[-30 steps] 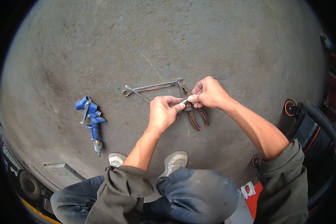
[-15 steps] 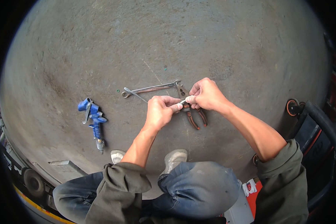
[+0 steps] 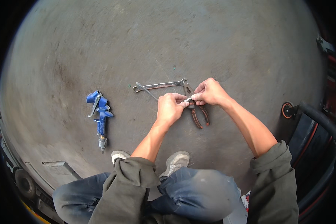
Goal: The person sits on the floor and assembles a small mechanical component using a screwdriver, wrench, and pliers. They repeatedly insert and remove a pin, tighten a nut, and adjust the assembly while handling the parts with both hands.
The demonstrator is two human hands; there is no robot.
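My left hand [image 3: 169,109] and my right hand [image 3: 212,93] meet over the floor, each pinching a small silver metal piece [image 3: 188,99] from opposite sides. Fingers partly cover it, so its exact kind does not show. A thin grey metal rod [image 3: 147,91] sticks out past my left hand toward the far left, crossing over a combination wrench [image 3: 160,86]; whether that hand grips the rod is hidden. Just beneath the fingertips lie pliers [image 3: 195,116] with dark and orange handles, jaws by the wrench's open end. A blue spray gun [image 3: 102,121] rests on the floor to the left.
The grey floor [image 3: 112,48] has stains and small green specks. On the right stands a black wheeled cart [image 3: 317,123] with a caster [image 3: 287,110]. My shoes [image 3: 177,161] and bent knees are close to the tools. A recessed plate [image 3: 61,168] lies at lower left.
The view has shifted, so the floor tools appear farther right. Both hands keep pinching the small metal piece together, with only slight finger movement.
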